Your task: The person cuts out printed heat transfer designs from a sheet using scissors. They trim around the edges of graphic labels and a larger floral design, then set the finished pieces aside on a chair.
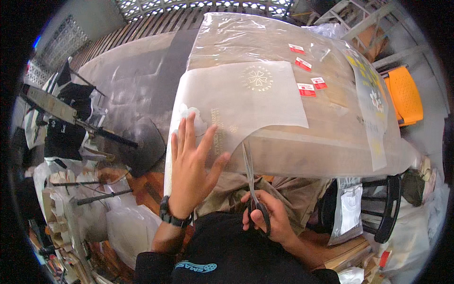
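Observation:
A translucent white sheet (213, 85) with gold printing and a round emblem lies on the plastic-covered table (246, 40). Its near right edge is cut in a curve. My left hand (191, 163) rests flat on the sheet's left part with fingers spread, beside a white flower-like shape (195, 118). In my right hand (274, 215) is a pair of scissors (249, 170), fingers in the black handles. The blades point away from me and their tips reach the sheet's cut edge, close to my left thumb; whether they are fully closed is hard to make out.
Several small red-and-white cards (303, 64) lie on the table beyond the sheet. Another printed translucent strip (371, 113) hangs over the right side. An orange plastic seat (405, 96) and a black chair (388, 208) stand at right. Metal equipment (61, 109) and plastic bags (130, 225) crowd the left.

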Tool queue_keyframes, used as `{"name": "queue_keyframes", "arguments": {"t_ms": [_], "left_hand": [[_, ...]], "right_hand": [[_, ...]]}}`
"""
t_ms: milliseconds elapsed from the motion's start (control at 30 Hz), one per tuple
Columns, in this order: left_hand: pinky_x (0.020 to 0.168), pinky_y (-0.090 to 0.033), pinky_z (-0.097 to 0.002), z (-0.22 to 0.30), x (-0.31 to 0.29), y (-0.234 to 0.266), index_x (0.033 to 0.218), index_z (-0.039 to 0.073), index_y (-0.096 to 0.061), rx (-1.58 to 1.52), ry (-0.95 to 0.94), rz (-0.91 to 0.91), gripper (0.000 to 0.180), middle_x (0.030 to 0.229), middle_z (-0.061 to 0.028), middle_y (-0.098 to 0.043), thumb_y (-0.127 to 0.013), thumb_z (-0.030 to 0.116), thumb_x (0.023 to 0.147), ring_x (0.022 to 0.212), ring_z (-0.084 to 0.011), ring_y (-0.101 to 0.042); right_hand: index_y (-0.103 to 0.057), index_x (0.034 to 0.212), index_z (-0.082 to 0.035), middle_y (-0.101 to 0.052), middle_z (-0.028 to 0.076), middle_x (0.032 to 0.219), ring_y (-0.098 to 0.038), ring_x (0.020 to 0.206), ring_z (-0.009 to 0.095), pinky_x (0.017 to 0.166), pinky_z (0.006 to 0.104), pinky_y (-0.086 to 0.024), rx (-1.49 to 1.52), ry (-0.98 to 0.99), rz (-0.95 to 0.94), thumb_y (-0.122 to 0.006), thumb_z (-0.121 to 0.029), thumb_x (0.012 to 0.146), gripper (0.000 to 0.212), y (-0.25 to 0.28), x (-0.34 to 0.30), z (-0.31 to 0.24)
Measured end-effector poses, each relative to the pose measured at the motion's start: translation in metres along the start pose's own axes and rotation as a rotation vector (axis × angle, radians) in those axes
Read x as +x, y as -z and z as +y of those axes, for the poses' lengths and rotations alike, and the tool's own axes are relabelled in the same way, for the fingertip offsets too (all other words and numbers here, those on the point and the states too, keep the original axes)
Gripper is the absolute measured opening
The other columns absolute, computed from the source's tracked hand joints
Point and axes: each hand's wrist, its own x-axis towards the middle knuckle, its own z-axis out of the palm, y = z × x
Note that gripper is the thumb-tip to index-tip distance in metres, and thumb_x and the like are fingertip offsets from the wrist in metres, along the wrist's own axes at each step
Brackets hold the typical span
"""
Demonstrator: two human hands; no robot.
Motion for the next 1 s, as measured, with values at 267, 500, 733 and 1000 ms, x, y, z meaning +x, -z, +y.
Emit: {"name": "queue_keyframes", "arguments": {"t_ms": [267, 500, 733, 1000], "left_hand": [[0.12, -0.019, -0.0525, -0.006, 0.008, -0.015, 0.144, 0.015, -0.053, 0.028, 0.017, 0.082, 0.058, 0.159, -0.0224, -0.032, -0.063, 0.043, 0.094, 0.148, -0.0423, -0.027], [0.121, -0.019, -0.0515, -0.005, 0.008, -0.011, 0.142, 0.015, -0.054, 0.018, 0.03, 0.066, 0.059, 0.159, -0.0225, -0.032, -0.063, 0.045, 0.093, 0.148, -0.042, -0.027], [0.121, -0.019, -0.0513, -0.004, 0.009, -0.012, 0.143, 0.014, -0.055, 0.012, 0.03, 0.064, 0.059, 0.159, -0.0223, -0.032, -0.064, 0.044, 0.092, 0.149, -0.0418, -0.027], [0.12, -0.019, -0.0537, -0.005, 0.01, -0.012, 0.141, 0.012, -0.056, 0.001, 0.014, 0.073, 0.058, 0.156, -0.0255, -0.035, -0.065, 0.041, 0.092, 0.146, -0.0453, -0.029]], "right_hand": [[-0.054, 0.129, 0.002, -0.064, 0.004, 0.075, -0.062, 0.064, 0.01, 0.06, 0.0262, -0.052, -0.144, 0.049, 0.124, -0.072, -0.038, 0.093, 0.057, -0.015, 0.016, 0.008], [-0.056, 0.131, 0.001, -0.065, 0.004, 0.075, -0.062, 0.063, 0.008, 0.055, 0.0254, -0.052, -0.164, 0.059, 0.197, -0.076, -0.033, 0.091, 0.056, -0.017, 0.024, 0.001], [-0.056, 0.131, 0.001, -0.066, 0.004, 0.072, -0.062, 0.06, 0.008, 0.054, 0.0254, -0.051, -0.265, 0.05, 0.231, -0.078, -0.029, 0.09, 0.056, -0.016, 0.026, -0.001], [-0.056, 0.132, 0.002, -0.066, 0.004, 0.071, -0.062, 0.059, 0.008, 0.053, 0.0244, -0.05, -0.286, 0.065, 0.217, -0.077, -0.024, 0.09, 0.053, -0.016, 0.026, 0.001]]}}
